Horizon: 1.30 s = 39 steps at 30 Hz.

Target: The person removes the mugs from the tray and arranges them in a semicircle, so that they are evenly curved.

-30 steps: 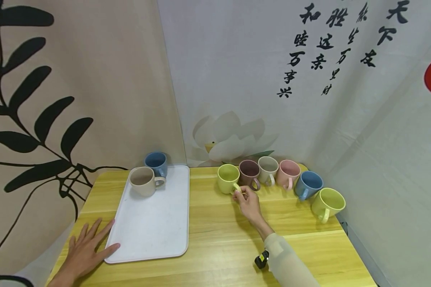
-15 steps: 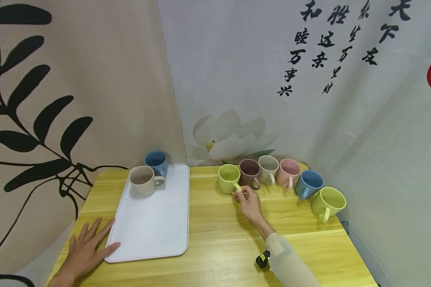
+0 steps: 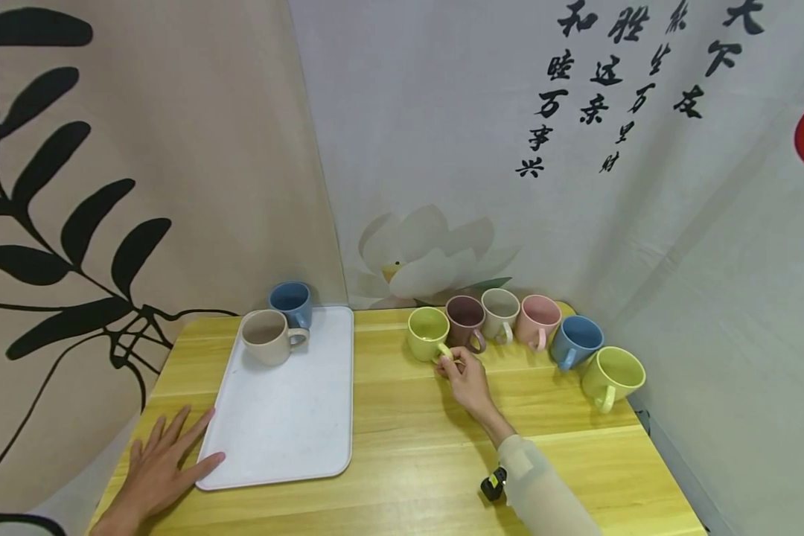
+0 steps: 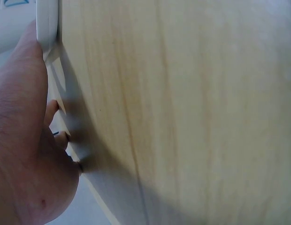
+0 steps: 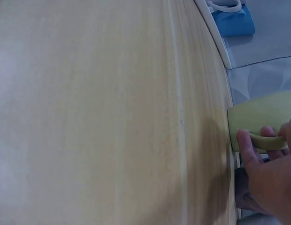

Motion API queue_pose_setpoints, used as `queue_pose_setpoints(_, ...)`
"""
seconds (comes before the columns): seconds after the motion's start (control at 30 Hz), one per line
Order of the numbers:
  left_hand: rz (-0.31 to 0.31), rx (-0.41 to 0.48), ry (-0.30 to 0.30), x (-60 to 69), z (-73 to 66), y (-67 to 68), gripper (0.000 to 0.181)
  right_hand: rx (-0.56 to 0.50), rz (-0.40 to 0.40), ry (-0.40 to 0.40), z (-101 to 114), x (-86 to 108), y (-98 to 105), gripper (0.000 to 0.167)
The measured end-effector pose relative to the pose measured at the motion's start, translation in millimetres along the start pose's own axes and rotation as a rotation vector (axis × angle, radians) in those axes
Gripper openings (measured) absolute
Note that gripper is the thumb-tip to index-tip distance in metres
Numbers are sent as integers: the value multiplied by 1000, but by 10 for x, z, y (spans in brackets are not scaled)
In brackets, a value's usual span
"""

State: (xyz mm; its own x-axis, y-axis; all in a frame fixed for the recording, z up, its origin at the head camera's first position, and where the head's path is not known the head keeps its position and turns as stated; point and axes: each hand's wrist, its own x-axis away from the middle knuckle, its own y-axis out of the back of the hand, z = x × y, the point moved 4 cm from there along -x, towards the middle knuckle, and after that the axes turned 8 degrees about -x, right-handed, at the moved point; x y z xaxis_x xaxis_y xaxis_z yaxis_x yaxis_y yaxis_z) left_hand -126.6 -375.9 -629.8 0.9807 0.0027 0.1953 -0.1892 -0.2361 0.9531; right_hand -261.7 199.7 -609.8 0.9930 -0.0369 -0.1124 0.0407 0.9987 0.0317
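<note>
In the head view my right hand (image 3: 467,383) pinches the handle of a yellow-green mug (image 3: 426,335), which stands on the table at the left end of a row of mugs. The right wrist view shows my fingers curled round that handle, with the mug (image 5: 258,112) at the right edge. My left hand (image 3: 164,465) lies spread at the left edge of a white tray (image 3: 295,432), its thumb and forefinger touching the rim. A beige mug (image 3: 266,339) and a blue mug (image 3: 292,301) stand at the tray's back left corner.
Right of the held mug stand a dark purple mug (image 3: 465,320), a grey-white mug (image 3: 499,313), a pink mug (image 3: 538,321), another blue mug (image 3: 576,341) and a second yellow-green mug (image 3: 613,376). A printed cloth backdrop (image 3: 435,134) rises behind the wooden table (image 3: 409,461).
Apart from a slight shift of the camera, nothing visibly moves. Both hands keep their places, the right on the mug handle and the left at the tray.
</note>
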Motion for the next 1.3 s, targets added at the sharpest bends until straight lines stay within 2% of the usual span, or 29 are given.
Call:
queue_pose_setpoints(0.5, 0, 13, 2, -2, -2, 3, 105, 23, 33, -12, 26, 11, 52, 13)
queue_pose_setpoints(0.97, -8, 10, -4, -17, 6, 5, 104, 36, 66, 27, 29, 31, 97, 19)
queue_pose_setpoints(1.3, 2, 16, 2, -3, -4, 11, 104, 136, 68, 48, 41, 48, 146, 22)
